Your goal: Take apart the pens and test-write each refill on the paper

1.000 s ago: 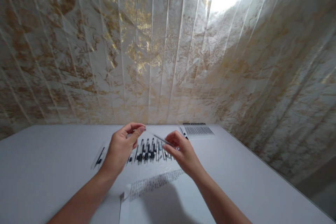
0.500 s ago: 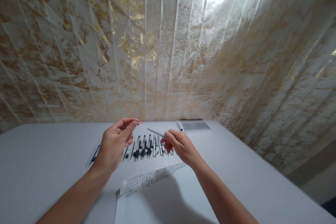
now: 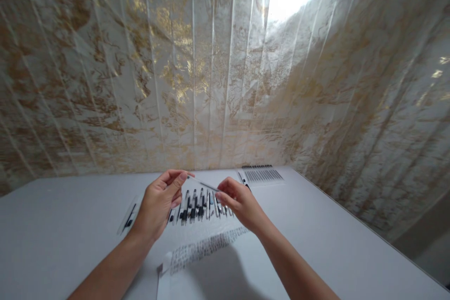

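Note:
Between my hands a thin, partly clear pen refill (image 3: 204, 183) is held up, slanting down to the right. My left hand (image 3: 158, 204) pinches its upper left end between thumb and fingertips. At its lower right end, my right hand (image 3: 239, 201) has thumb and fingers closed round the tip. Below and beyond it, several black and clear pen parts (image 3: 193, 206) lie in a row on the white table (image 3: 316, 234). My right fingers overlap the right end of that row.
A pack of dark refills (image 3: 263, 175) lies at the back right. Left of my left hand is a clear sleeve with a dark pen (image 3: 129, 218). A sheet with handwriting (image 3: 207, 246) lies in front, under a shadow. A patterned curtain (image 3: 211, 103) hangs behind the table.
The view has tilted up a little, so the table sits lower. My right thumb and fingers have shifted on the refill's end, which remains between both hands.

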Available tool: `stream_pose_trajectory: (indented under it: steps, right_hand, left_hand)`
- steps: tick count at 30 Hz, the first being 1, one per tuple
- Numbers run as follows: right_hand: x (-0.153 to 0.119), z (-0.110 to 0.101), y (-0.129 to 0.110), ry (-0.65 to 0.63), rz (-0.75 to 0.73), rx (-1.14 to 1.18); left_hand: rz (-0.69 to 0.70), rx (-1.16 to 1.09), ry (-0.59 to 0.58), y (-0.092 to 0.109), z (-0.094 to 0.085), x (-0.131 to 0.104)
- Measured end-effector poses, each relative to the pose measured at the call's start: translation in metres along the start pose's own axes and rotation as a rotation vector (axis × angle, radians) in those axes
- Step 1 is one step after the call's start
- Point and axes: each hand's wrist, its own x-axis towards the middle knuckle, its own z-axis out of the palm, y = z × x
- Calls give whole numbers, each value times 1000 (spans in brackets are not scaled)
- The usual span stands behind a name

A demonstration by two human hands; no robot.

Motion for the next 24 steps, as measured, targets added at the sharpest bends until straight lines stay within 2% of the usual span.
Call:
stream_pose_trajectory:
  steps: [5, 10, 15, 20, 24]
  right_hand:
    - [-1, 2, -5, -80, 8, 17]
    - [-3, 4, -8, 6, 3, -4]
    - [-4, 11, -7, -111, 24, 44]
    - [-3, 16, -2, -68, 23, 65]
    - [-2, 19, -1, -171, 52, 128]
  left_hand:
    - [-26, -11, -25, 2, -1, 1]
    - [-32, -25, -37, 3, -2, 0]
    - [-29, -30, -64, 5, -3, -1]
    - [-34, -38, -72, 2, -3, -1]
    - [-64, -40, -120, -2, -4, 0]
